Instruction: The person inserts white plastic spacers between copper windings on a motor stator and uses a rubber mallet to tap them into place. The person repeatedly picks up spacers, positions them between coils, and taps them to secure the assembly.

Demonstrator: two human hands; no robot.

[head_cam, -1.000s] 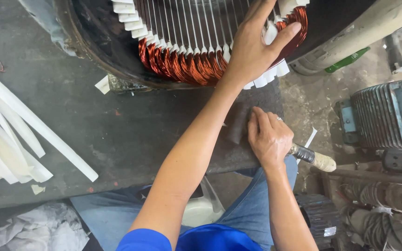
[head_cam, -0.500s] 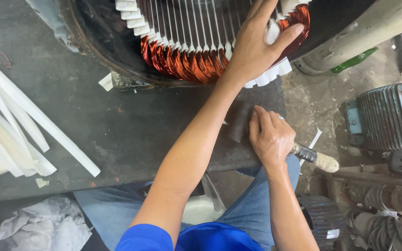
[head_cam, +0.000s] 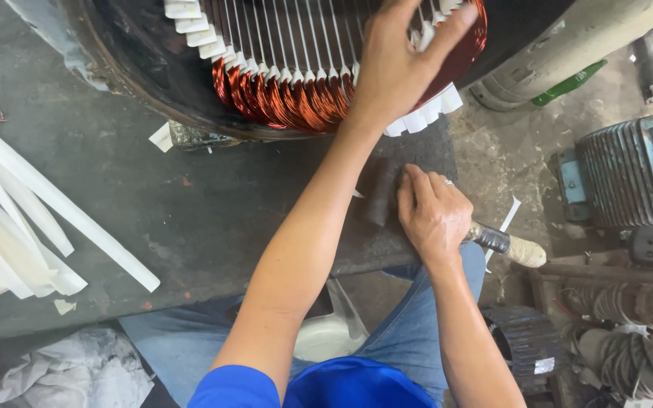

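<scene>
A large motor stator (head_cam: 153,83) lies on the dark workbench (head_cam: 213,219), with copper windings (head_cam: 289,98) and white insulation strips (head_cam: 198,34) showing at its mouth. My left hand (head_cam: 398,64) reaches into that mouth, fingers spread over the copper coil and the white slot papers. My right hand (head_cam: 432,215) rests at the bench's near edge, closed around a mallet. The mallet's dark cylindrical head (head_cam: 381,193) lies on the bench. Its handle (head_cam: 512,245) sticks out to the right past my palm.
Long white paper strips (head_cam: 32,219) lie on the bench at left. A finned grey motor housing (head_cam: 632,170), a green bottle (head_cam: 568,83) and a pale cylinder (head_cam: 568,45) are at right. Wire coils and parts (head_cam: 621,332) clutter the floor at lower right. Crumpled cloth (head_cam: 77,370) is at bottom left.
My left hand has shifted slightly on the winding, fingers spreading a little more. The right hand stays on the mallet in the same place.
</scene>
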